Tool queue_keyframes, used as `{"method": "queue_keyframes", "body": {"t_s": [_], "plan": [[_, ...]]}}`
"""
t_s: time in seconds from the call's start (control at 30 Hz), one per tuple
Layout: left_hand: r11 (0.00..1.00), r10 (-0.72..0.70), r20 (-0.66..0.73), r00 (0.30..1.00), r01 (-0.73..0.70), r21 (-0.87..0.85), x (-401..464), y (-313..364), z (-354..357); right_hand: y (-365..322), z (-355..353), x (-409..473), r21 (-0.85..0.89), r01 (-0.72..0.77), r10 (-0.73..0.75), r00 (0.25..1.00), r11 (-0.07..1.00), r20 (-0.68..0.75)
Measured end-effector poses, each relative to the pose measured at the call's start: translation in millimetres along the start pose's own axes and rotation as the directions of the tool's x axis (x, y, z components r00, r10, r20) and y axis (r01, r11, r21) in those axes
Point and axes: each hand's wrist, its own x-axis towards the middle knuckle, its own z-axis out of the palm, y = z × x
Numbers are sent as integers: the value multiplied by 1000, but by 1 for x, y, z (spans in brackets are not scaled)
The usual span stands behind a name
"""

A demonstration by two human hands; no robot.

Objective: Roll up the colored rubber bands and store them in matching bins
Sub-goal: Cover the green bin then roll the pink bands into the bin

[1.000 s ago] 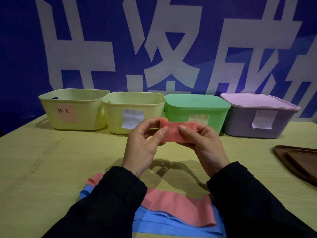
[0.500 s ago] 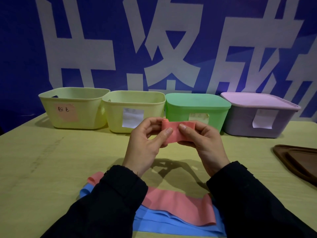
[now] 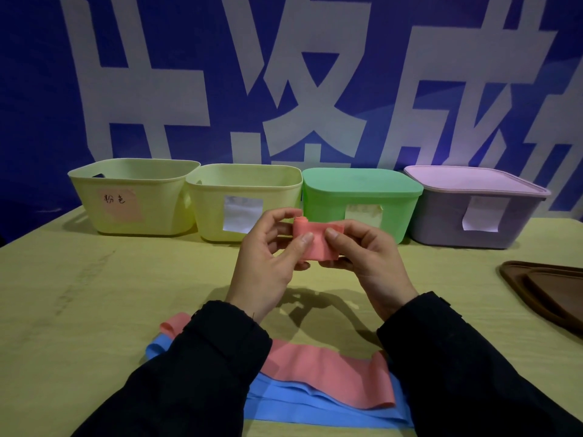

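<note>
left hand [image 3: 265, 263] and right hand [image 3: 369, 260] pinch pink band [image 3: 315, 241], thumbs pressed on front, small roll at left end.

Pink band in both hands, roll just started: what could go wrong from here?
1. The roll on the pink band is small, pinched only by fingertips of the left hand and right hand; it may spring open.
2. Its tail lies on the blue band and could drag it.
3. The green bin and purple bin are lidded.
</note>
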Motion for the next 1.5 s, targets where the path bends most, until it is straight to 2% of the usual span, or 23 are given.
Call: {"method": "queue_keyframes", "body": {"t_s": [0.23,0.43,0.8,0.93,1.13,1.37,1.5], "plan": [[999,44,53,998,-45,15,-1,-2,1,-1,-2,1,-35,76,-79,993,997,-93],[997,53,72,996,-57,48,0,-2,-2,3,1,1,-22,53,-54,998,998,-22],[1000,17,-3,1000,-17,12,1,-4,1,1,-2,1,-17,27,-28,998,999,-59],[992,65,7,998,-65,109,2,-6,-1,1,-2,1,-29,11,-12,998,1000,-57],[997,52,56,997,-55,61,-1,-5,2,1,5,-1,18,80,-80,997,997,-11],[998,59,82,995,-61,27,-2,-1,4,-4,7,-2,-78,128,-132,990,989,-48],[996,81,61,995,-83,39,-1,-5,1,0,7,-2,-41,129,-132,990,991,-59]]}}
